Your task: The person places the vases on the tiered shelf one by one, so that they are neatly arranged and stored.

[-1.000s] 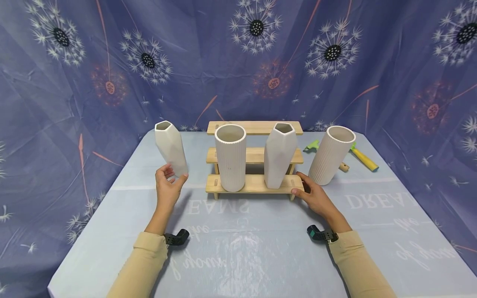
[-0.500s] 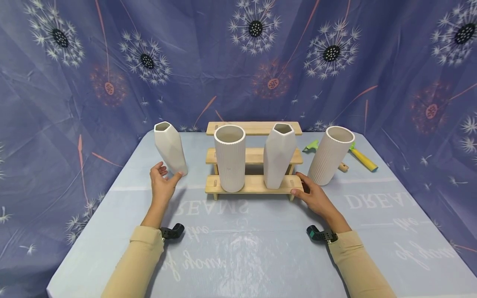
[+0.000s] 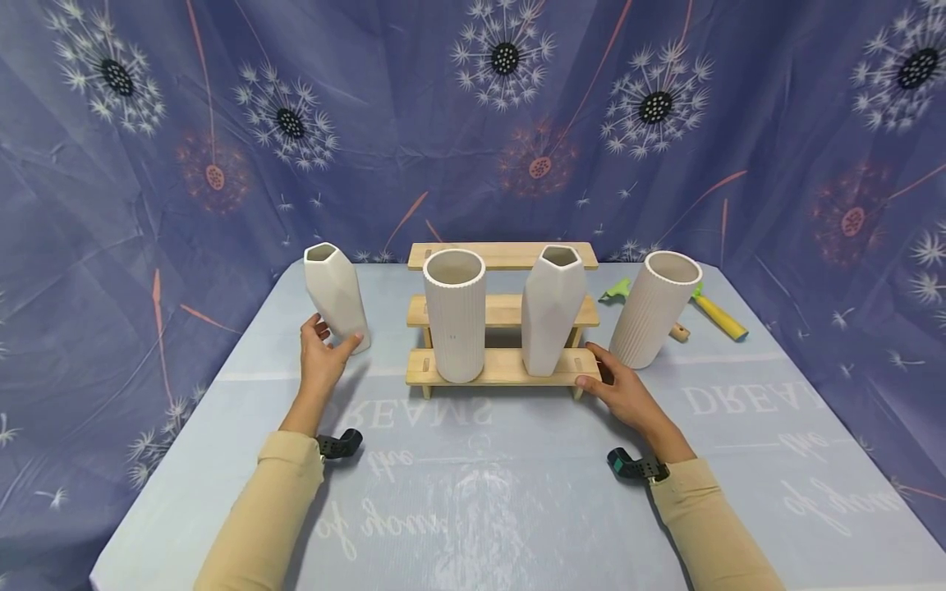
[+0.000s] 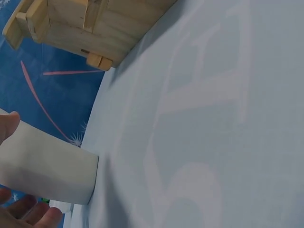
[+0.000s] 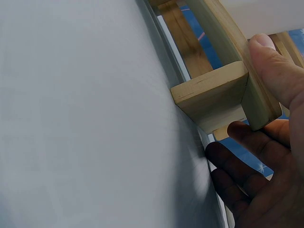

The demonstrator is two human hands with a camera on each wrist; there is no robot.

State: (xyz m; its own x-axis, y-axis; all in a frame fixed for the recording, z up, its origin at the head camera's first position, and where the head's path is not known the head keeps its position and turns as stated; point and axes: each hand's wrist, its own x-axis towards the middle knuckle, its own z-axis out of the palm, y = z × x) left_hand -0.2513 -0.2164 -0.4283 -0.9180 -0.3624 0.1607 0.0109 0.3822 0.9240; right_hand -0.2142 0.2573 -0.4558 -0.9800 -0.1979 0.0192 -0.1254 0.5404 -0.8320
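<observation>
My left hand (image 3: 322, 359) is at the lower part of a white faceted vase (image 3: 338, 291) at the table's left. In the left wrist view the thumb (image 4: 7, 126) lies against one side of this vase (image 4: 47, 164), and the bent fingers (image 4: 33, 213) are along the opposite side. The right hand (image 3: 628, 392) grips the right end of a three-tier wooden stand's lowest board (image 3: 502, 377); its thumb (image 5: 270, 59) presses on top, fingers beneath. On that board stand a white ribbed cylindrical vase (image 3: 455, 328) and another faceted vase (image 3: 550, 316).
A second ribbed vase (image 3: 654, 316) stands right of the stand, close to my right hand. Behind it lie a yellow-handled tool (image 3: 720, 318), a light-green tool end (image 3: 617, 289) and a wooden handle end (image 3: 680, 332). A patterned blue cloth (image 3: 414, 123) hangs behind the table.
My left hand first shifted left, its fingers coming away from the faceted vase, then came back around its lower part. The vase base has moved slightly towards me. The right hand keeps its place.
</observation>
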